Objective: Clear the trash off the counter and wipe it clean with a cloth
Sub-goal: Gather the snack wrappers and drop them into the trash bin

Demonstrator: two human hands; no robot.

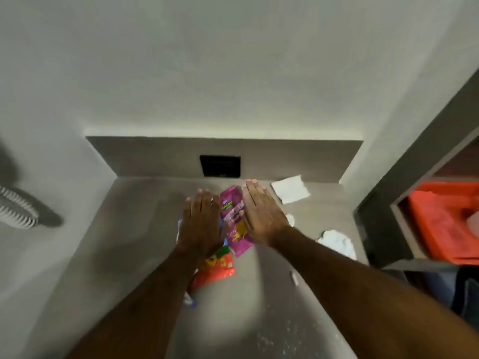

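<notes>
On the grey counter (134, 229) lie snack wrappers: a pink one (234, 221) in the middle and a red-orange one (216, 269) nearer me. A blue-and-white wrapper edge (179, 226) peeks out left of my left hand. My left hand (202, 221) is flat, palm down, fingers straight, over the wrappers. My right hand (261, 211) is flat too, just right of the pink wrapper. Neither hand holds anything. A folded white cloth or napkin (290, 189) lies at the back right. A crumpled white tissue (337, 242) sits at the right edge.
White crumbs (282, 340) speckle the near counter. A small scrap (294, 277) and a small blue-white scrap (189, 301) lie nearby. A black wall plate (220, 165) is on the backsplash. An orange crate (445, 224) sits in a shelf at right. A ribbed grey hose (15, 211) is at left.
</notes>
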